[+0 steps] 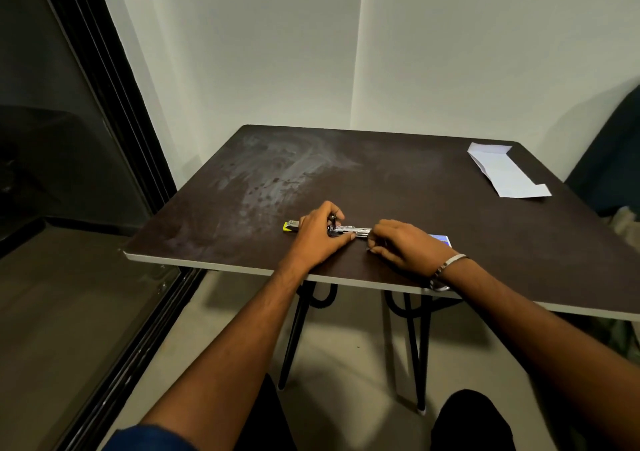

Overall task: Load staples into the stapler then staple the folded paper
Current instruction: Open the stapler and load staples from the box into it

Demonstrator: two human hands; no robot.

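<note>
**Staples going in, paper not yet touched**

From the camera on the person's head, both hands meet near the front edge of the dark desk. The stapler lies there on its side or opened out, with its metal staple channel showing as a bright strip between the two hands and a yellow end poking out to the left past the knuckles. The left hand lies over the stapler's left part, its fingers curled down and clamped on the body, the thumb stretched along the near side. The right hand sits at the right end of the metal strip, its fingers pinched together on something small and shiny; I take this for a strip of staples, though it is too small to be sure. Just behind that hand a small blue and white box peeks out, probably the staple box.

The folded paper lies well apart, at the far right corner of the desk, with nothing on it.

My reading is that the loading step is under way and not finished: the stapler looks open, and the staples seem to be at its channel. Closing the stapler, fetching the paper and stapling it all remain.
</note>
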